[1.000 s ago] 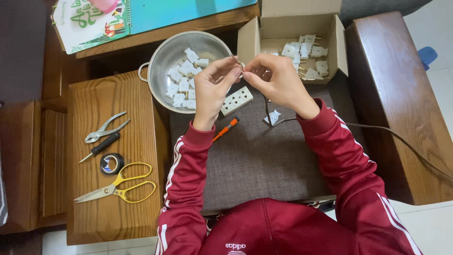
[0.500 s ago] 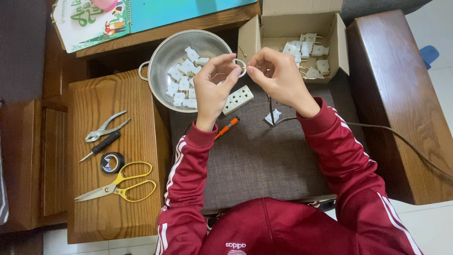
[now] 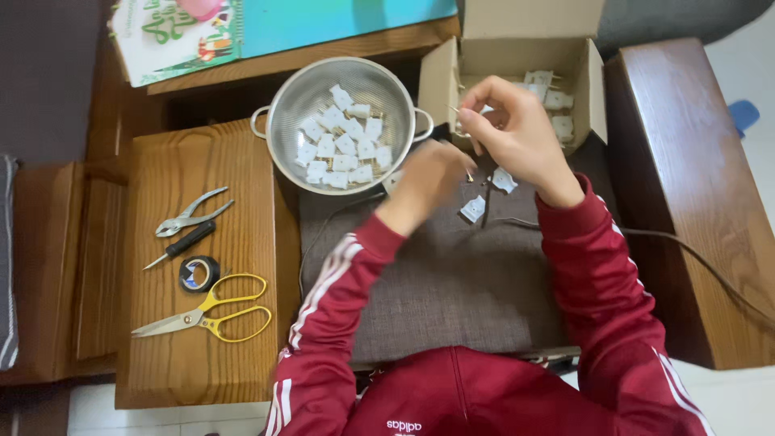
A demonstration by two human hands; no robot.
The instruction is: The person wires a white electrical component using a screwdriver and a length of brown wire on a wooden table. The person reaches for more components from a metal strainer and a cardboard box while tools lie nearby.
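Right hand (image 3: 517, 129) raised over the grey mat (image 3: 452, 274), fingers pinched narrow on a small metal prong (image 3: 457, 113), thin and brass-coloured, at the front edge of the cardboard box (image 3: 517, 56). Left hand (image 3: 428, 173) motion-blurred beside the steel colander (image 3: 343, 121); its grip cannot be told. White plug pieces (image 3: 474, 210), small and squarish, lie on the mat just below both hands.

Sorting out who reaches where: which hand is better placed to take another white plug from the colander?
Probably left. The left hand is beside the colander; the right hand is over by the box.
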